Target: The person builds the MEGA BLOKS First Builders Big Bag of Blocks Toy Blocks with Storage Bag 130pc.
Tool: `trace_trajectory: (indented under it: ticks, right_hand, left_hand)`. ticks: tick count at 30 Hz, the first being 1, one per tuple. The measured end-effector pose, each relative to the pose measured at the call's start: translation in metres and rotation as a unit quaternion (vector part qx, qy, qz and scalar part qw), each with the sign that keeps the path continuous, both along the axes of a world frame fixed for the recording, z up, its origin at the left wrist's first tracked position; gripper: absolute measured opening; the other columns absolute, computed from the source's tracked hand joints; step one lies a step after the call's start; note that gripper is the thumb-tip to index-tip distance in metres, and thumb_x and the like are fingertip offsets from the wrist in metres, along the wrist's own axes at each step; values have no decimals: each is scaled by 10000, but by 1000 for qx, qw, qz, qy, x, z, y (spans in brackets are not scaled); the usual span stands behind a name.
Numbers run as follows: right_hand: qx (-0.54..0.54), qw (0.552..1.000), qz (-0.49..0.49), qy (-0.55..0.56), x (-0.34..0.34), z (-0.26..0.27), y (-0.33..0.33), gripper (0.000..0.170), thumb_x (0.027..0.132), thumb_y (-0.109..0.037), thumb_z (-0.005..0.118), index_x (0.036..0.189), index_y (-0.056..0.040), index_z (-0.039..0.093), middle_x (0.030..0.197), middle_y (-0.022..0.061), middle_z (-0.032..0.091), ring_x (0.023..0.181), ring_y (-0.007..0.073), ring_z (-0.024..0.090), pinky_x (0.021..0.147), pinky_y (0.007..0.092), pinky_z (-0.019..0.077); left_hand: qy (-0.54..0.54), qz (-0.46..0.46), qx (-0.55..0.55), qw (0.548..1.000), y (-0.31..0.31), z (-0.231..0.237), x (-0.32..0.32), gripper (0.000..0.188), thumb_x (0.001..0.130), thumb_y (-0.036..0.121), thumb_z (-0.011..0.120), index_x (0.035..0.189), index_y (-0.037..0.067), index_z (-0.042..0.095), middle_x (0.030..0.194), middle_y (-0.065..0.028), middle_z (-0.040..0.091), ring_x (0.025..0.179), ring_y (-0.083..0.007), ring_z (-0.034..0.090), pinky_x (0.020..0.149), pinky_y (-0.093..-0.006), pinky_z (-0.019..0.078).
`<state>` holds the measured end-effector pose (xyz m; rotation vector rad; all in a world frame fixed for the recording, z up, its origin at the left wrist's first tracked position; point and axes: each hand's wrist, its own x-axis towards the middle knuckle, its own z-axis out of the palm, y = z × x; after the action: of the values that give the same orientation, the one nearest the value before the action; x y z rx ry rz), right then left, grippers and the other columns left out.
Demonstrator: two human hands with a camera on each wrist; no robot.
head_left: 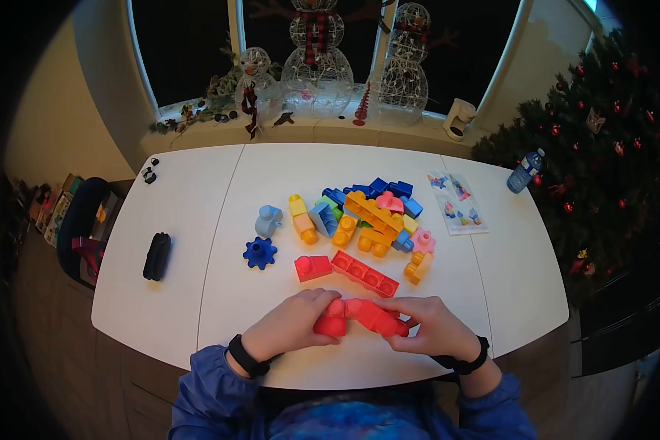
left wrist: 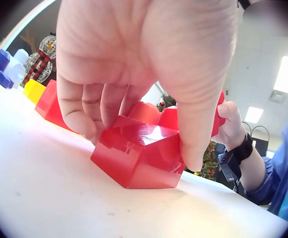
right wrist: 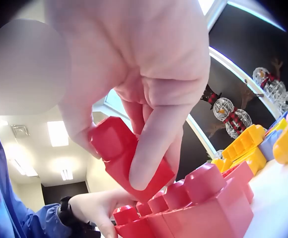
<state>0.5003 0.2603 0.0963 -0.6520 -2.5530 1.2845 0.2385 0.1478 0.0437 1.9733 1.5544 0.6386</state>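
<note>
My left hand grips a red block low at the table's front; in the left wrist view thumb and fingers stand on either side of this red block. My right hand pinches another red block, which in the right wrist view is a red block held tilted between thumb and fingers. The two held blocks meet or nearly meet between the hands; whether they are joined I cannot tell. Just beyond lie a long red block and a shorter red block.
A pile of yellow, blue, green and pink blocks, with an orange arched block, lies mid-table. Left of it are a dark blue gear-shaped piece and a light blue piece. A black case, picture sheet and bottle are farther out.
</note>
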Motion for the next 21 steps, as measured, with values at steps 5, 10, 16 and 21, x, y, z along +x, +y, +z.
trace_trajectory:
  ticks: [5,10,16,21]
  right_hand:
    - [134,990,0,39,0,-3,-22,599,723,-118,817,1300,-57,670,1101,148,748,858,276,745,797,329,614]
    - [218,975,-4,51,0,-10,-25,556,709,-141,838,1243,-76,695,1115,129,744,874,290,740,794,357,613]
    - [295,954,50,-34,-5,-11,-28,426,747,-221,825,1140,-90,724,1002,52,718,922,234,705,726,335,588]
    - [345,933,82,-66,-12,-20,-26,312,790,-252,812,1055,-112,725,988,21,703,891,191,689,682,322,566]
  left_hand:
    - [-6,0,-4,1000,0,4,1,716,779,343,885,1336,31,563,1221,-218,656,1122,-398,646,975,-424,529]
    - [-4,0,4,1000,-1,2,1,718,775,347,888,1334,33,563,1223,-216,655,1112,-398,649,967,-423,532]
    - [-13,5,-7,1000,-1,6,3,680,771,285,879,1306,20,554,1231,-218,646,1138,-397,624,982,-432,520]
    - [-4,-1,1,1000,-1,2,1,704,769,316,886,1316,21,554,1233,-219,647,1132,-399,630,979,-431,524]
